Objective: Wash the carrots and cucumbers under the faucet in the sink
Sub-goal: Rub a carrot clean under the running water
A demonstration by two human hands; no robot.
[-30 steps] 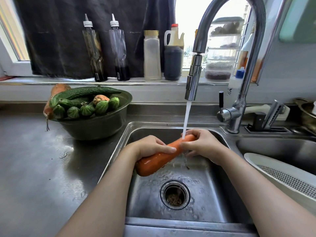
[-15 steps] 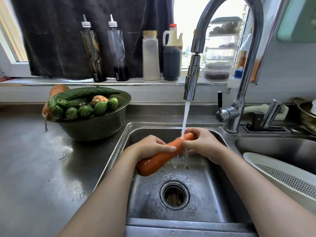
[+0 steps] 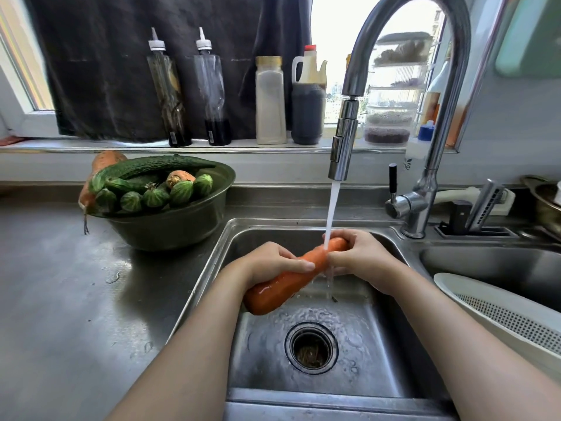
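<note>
Now glossy wet orange carrot (image 3: 273, 294), left fingers (image 3: 299, 264) and right fingers (image 3: 344, 256) curled round it.

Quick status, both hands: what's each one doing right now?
Left hand: grips the carrot at its middle.
Right hand: holds the carrot's thin end under the faucet stream.

Steel counter (image 3: 60, 299) with green vegetable bowl (image 3: 170, 229) beside sink (image 3: 212, 259)

Both forearms (image 3: 188, 344) bare, uncovered right up to frame edge. Bare left hand (image 3: 270, 262), bare right hand (image 3: 362, 259). Fingernails (image 3: 310, 265) short, plain, natural. Wet gloss on left thumb (image 3: 299, 263). Wide lens makes forearms swell toward camera.
</note>
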